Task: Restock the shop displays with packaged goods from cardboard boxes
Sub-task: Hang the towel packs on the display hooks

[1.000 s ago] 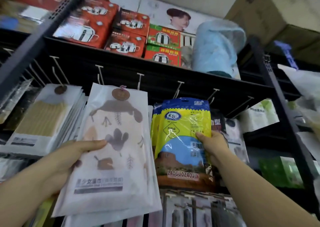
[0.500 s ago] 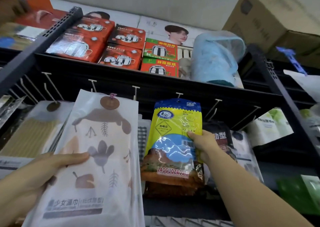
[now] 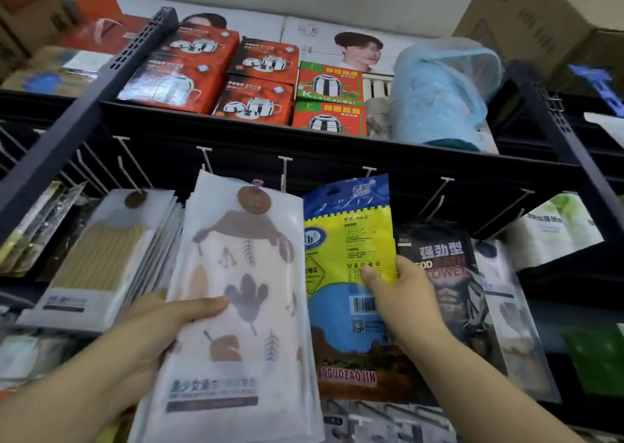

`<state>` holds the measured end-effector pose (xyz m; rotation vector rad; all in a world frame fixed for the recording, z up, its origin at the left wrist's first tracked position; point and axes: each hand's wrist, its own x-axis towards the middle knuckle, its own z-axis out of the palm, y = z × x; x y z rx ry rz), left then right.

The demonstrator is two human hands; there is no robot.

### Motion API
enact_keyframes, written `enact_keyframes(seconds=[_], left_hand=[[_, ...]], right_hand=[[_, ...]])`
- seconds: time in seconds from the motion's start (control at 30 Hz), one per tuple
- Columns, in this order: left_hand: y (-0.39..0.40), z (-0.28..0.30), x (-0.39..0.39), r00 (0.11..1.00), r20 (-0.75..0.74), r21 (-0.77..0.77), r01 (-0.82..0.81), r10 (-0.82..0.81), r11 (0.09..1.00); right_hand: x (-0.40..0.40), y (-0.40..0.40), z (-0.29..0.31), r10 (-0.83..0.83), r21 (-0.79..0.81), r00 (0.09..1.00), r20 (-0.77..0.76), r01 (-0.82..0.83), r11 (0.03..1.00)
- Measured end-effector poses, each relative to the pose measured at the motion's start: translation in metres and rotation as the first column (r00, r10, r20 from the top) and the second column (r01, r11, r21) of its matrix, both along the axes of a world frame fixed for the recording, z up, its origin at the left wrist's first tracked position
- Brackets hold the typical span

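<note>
Right hand grip pinches yellow packet — left hand grips white pack.

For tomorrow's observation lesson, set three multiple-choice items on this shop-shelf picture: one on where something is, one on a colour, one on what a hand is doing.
1. Where does the light blue plastic-wrapped bundle sit?
A. On the top shelf, right of the pot boxes
B. Hanging from a hook
C. In the left hand

2. What colour is the top band of the packet that the right hand holds?
A. Red
B. Blue
C. White

3. What is the left hand doing?
A. Hanging empty
B. Pressing flat on the shelf
C. Gripping the white leaf-print packet

Answers:
1 A: the bundle stands on the upper shelf beside the green pot boxes.
2 B: a blue header tops the yellow body.
3 C: its thumb lies across the packet's front, fingers behind.
</note>
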<state>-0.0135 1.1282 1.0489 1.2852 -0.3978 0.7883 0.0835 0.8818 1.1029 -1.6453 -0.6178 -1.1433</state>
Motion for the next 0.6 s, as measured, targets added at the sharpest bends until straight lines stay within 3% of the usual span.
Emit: enact_keyframes(seconds=[0.13,0.27,0.33,0.37,0.43,0.5,0.53,0.6], left_hand=[[-0.022,0.003,-0.005,0.999,0.032,0.049,-0.02,0.018,0.999],[-0.021,0.004,0.0,0.993,0.09,-0.035,-0.078,0.081,0.996],[-0.023,0.004,-0.002,0.988,0.126,-0.044,-0.082,0.087,0.996],[-0.021,0.004,0.0,0.988,0.133,-0.037,-0.077,0.081,0.996],[-0.017,0.002,-0.002,0.991,0.126,-0.061,-0.044,0.051,0.997],[-0.013,0.0,-0.002,0.993,0.118,-0.068,-0.014,0.022,0.998],[-0.013,-0.001,-0.005,0.994,0.106,-0.075,-0.014,0.022,0.997],[-0.011,-0.004,-0.002,0.994,0.107,-0.087,-0.019,0.028,0.996]], right_hand=[[-0.044,0.024,-0.011,0.168,-0.135,0.984,0.056,-0.159,0.978],[-0.063,0.042,-0.01,0.483,-0.156,0.86,-0.166,-0.506,0.848],[-0.068,0.046,-0.011,0.528,-0.183,0.834,-0.161,-0.551,0.814],[-0.068,0.045,-0.011,0.478,-0.255,0.872,-0.106,-0.488,0.834],[-0.069,0.044,-0.012,0.241,-0.42,0.965,0.103,-0.178,0.89],[-0.067,0.045,-0.015,-0.024,-0.438,0.962,0.271,0.145,0.887],[-0.067,0.045,-0.017,-0.133,-0.375,0.953,0.273,0.232,0.897],[-0.069,0.044,-0.021,-0.24,-0.209,0.963,0.125,0.262,0.942]])
